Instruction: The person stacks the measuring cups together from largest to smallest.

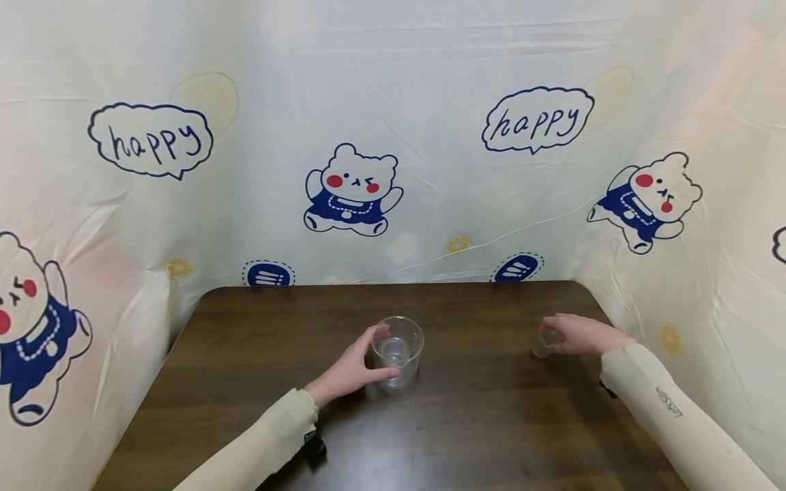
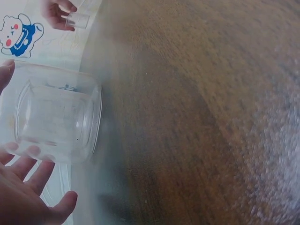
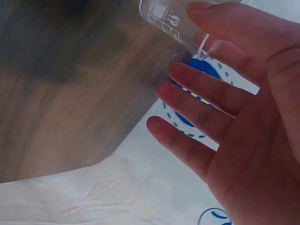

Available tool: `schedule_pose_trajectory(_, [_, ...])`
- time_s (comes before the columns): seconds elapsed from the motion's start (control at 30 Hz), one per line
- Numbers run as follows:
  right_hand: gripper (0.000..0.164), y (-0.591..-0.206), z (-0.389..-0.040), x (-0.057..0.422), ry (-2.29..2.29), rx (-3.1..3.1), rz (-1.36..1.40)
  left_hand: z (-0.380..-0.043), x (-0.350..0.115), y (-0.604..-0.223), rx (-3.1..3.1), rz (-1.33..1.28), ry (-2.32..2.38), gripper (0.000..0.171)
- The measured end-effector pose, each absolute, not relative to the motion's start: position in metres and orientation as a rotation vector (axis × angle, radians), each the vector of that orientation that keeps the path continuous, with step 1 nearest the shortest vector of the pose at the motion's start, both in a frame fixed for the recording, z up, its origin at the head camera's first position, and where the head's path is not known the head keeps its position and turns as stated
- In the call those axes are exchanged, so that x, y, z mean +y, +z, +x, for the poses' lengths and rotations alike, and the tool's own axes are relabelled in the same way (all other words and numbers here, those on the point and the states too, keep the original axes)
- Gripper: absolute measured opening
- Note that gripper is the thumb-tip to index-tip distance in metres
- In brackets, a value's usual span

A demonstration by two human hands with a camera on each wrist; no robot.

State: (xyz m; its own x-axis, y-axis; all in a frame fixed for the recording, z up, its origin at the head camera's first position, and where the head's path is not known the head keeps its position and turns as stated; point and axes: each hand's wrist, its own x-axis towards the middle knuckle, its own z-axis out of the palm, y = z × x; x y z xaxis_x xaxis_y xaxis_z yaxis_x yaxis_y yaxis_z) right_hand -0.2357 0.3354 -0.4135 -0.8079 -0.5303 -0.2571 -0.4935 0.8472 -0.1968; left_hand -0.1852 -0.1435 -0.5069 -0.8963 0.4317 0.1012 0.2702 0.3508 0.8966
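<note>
A large clear beaker (image 1: 413, 361) stands upright on the table, left of its middle, with a smaller beaker (image 2: 51, 115) nested inside it. My left hand (image 1: 350, 368) holds the large beaker from the left, thumb on the near side and fingers around the far side. Over at the table's right, my right hand (image 1: 577, 334) pinches a small clear beaker (image 3: 164, 21) near its rim between thumb and index finger; the other fingers are spread. White scale marks show on that small beaker. Whether its base touches the table I cannot tell.
The dark brown wooden table (image 1: 467, 423) has rounded back corners. Pale fabric (image 1: 430, 82) printed with bears and "happy" bubbles hangs behind the table and along both sides, close to its edges.
</note>
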Motion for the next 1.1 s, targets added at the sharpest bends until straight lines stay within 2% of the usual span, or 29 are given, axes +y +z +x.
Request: schedule_pose_trajectory(1.1, [0.027,-0.380,-0.220,0.270,-0.137,2.729,-1.033,-0.186,-0.143,-0.508,2.454,0.626,1.587,0.091])
